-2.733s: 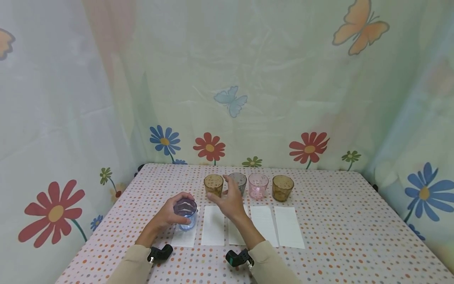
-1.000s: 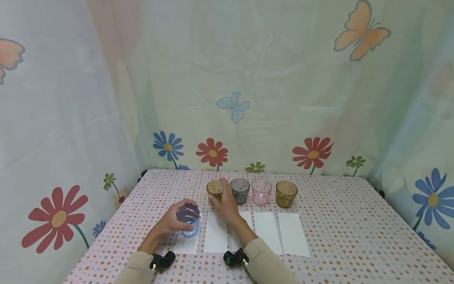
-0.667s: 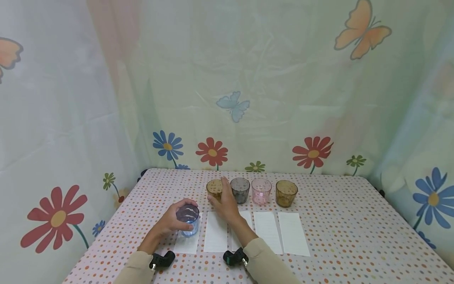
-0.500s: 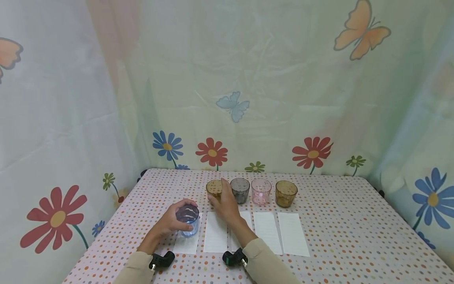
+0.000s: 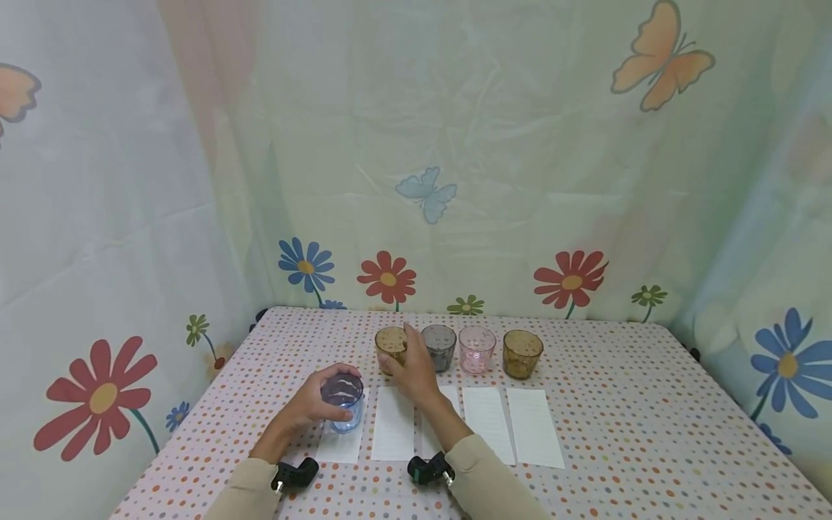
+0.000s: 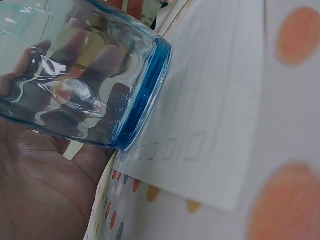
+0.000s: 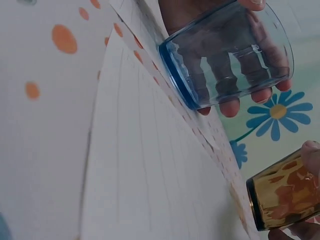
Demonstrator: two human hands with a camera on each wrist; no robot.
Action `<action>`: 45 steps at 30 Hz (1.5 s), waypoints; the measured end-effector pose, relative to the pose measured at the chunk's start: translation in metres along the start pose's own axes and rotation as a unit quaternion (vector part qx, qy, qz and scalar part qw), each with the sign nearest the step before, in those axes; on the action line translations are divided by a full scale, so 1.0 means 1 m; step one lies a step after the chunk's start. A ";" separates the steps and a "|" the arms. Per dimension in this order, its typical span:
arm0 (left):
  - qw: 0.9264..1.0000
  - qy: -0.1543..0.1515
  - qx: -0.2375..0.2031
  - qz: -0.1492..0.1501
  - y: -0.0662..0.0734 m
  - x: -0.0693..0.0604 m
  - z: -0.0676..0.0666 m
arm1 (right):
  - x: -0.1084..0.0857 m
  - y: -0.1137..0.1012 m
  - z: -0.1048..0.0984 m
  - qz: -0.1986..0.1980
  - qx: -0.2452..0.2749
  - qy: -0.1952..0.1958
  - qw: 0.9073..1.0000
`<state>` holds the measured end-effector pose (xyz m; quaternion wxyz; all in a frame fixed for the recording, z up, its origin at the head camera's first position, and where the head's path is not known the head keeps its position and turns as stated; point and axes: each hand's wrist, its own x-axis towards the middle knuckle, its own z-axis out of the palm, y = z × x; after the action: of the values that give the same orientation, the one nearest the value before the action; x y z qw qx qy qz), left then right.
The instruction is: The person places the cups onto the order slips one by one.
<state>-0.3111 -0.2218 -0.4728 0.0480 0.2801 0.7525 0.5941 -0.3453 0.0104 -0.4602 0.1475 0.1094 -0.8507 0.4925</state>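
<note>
My left hand (image 5: 305, 404) grips a clear blue glass (image 5: 342, 390) over the leftmost white paper strip (image 5: 334, 449). In the left wrist view, the glass's thick blue base (image 6: 145, 95) is at the paper; whether it touches cannot be told. My right hand (image 5: 416, 372) holds an amber glass (image 5: 388, 339) at the left end of the back row, partly hiding it. The right wrist view shows a thumb and fingers around this amber tumbler (image 7: 280, 195), whose base is close to the table. A grey glass (image 5: 442, 350) stands just right of that hand.
A pink glass (image 5: 477, 350) and a second amber glass (image 5: 522, 354) continue the row. Several lined white paper strips lie side by side in front, including one at the right (image 5: 536, 430). A dotted cloth covers the table (image 5: 624, 433); a flowered curtain (image 5: 520, 180) surrounds it.
My right hand has moved from spread beside the amber and grey glasses to gripping the left amber glass. The left hand keeps holding the blue glass. The head view has shifted slightly.
</note>
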 end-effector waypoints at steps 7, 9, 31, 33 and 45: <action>1.000 -0.001 0.004 -0.001 0.002 -0.001 0.000 | 0.000 -0.007 -0.009 0.000 0.040 -0.003 0.999; 1.000 0.001 0.003 -0.002 0.002 -0.001 0.000 | 0.001 -0.008 -0.012 -0.006 0.046 -0.006 0.999; 1.000 -0.001 0.009 0.000 0.006 -0.002 0.000 | -0.001 -0.026 -0.025 -0.003 0.078 -0.036 0.996; 1.000 0.001 0.011 -0.002 0.006 -0.003 0.001 | -0.002 -0.026 -0.026 0.007 0.088 -0.046 0.995; 1.000 -0.001 0.015 0.000 0.007 -0.001 0.002 | -0.012 -0.031 -0.040 0.020 0.114 -0.085 0.990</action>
<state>-0.3071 -0.2198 -0.4674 0.0444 0.2818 0.7612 0.5824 -0.3178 0.0304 -0.4209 0.0512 0.1503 -0.8003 0.5782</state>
